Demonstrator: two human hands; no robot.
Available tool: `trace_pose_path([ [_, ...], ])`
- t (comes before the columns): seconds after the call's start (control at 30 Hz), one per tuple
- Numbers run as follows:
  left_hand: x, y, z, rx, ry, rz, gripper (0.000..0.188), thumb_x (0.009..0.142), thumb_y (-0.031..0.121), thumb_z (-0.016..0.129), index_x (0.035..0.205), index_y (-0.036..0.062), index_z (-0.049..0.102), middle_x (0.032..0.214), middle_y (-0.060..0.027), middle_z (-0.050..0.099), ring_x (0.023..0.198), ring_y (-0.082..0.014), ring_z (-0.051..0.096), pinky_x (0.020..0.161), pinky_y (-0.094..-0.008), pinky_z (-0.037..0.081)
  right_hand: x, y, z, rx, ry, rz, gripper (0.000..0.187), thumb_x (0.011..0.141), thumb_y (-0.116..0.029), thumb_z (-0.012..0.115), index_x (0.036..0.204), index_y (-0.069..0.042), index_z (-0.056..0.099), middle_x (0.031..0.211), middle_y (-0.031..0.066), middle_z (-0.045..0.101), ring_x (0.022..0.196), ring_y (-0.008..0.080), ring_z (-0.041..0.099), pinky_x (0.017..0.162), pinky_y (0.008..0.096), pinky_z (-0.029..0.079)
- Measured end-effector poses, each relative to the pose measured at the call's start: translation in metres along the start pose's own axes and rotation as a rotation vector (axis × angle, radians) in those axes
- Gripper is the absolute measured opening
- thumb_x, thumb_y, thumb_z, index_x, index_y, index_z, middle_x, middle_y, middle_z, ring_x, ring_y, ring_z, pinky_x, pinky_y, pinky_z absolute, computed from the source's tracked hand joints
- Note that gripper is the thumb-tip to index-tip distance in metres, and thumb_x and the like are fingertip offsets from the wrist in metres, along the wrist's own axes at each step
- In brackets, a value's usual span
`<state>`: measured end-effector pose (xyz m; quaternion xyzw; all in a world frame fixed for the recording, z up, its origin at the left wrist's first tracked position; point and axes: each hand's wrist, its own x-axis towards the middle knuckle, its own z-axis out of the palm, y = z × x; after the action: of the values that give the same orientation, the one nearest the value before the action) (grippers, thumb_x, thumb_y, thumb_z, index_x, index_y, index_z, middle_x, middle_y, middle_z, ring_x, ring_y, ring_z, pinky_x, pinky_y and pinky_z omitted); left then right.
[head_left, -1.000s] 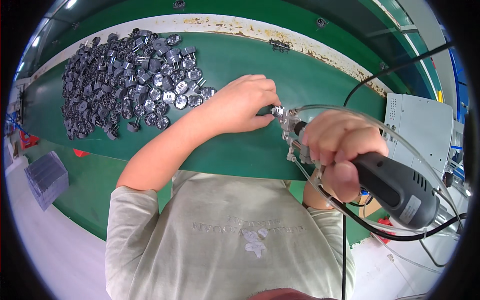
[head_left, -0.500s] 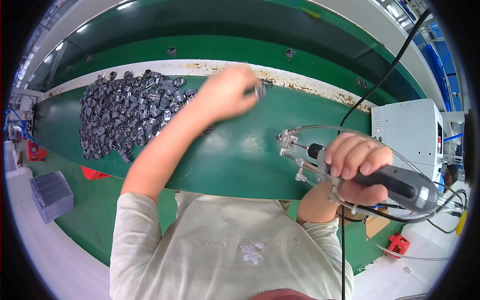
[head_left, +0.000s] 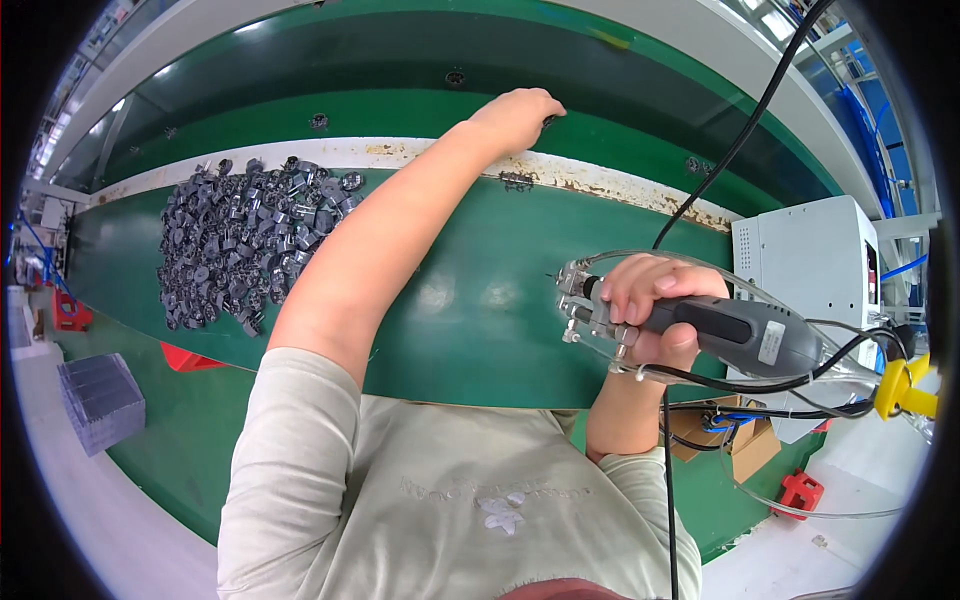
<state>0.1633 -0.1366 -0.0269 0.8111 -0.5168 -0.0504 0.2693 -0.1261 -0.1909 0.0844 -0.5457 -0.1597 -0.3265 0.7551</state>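
Note:
My left hand [head_left: 515, 120] reaches across the white rail to the green belt beyond the table. Its fingers are closed at a small dark round part [head_left: 549, 120], mostly hidden beneath the fingertips. At the right, my right hand [head_left: 655, 305] is wrapped around a grey handheld rotary tool [head_left: 780, 335]. The tool points left over the table, and a metal bracket [head_left: 575, 290] with clear tubing sits at its tip. A large heap of dark round parts [head_left: 235, 245] covers the table's left side, partly behind my left forearm.
Small parts lie spaced along the belt, one [head_left: 455, 77] left of my left hand. A rusty white rail [head_left: 630, 197] divides belt and green table [head_left: 480, 350]. A white machine box [head_left: 800, 260] stands at the right. A black cable [head_left: 760, 110] hangs near the tool; yellow clip [head_left: 905, 388] far right.
My left hand has moved from above the table edge, where it held a part, outward over the belt. The right hand and tool have shifted slightly left. The view has tilted a little.

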Motion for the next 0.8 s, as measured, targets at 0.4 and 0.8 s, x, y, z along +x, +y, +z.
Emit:
trace_pose_path([
  [0.4,-0.186,0.116,-0.004,-0.084,-0.013,0.058,0.035,0.080,0.033,0.085,0.093,0.0059,0.066,0.090,-0.0102,0.066,0.088,-0.0329,0.067,0.079,-0.0437,0.054,0.001,-0.014,-0.019,-0.021,-0.080,-0.011,0.036,0.092,-0.032,0.080,0.095,-0.007,0.054,0.070,0.0079,0.061,0.057,0.0231,0.060,0.059,0.0426,0.055],
  [0.8,-0.192,0.097,0.001,-0.320,0.011,0.152,0.030,0.078,0.016,0.082,0.103,0.0047,0.072,0.097,-0.0096,0.063,0.092,-0.0308,0.065,0.082,-0.0421,0.054,0.000,-0.002,-0.001,-0.014,-0.049,0.096,0.033,0.085,-0.018,0.084,0.087,-0.006,0.054,0.065,0.0103,0.061,0.052,0.0232,0.058,0.057,0.0427,0.053],
])
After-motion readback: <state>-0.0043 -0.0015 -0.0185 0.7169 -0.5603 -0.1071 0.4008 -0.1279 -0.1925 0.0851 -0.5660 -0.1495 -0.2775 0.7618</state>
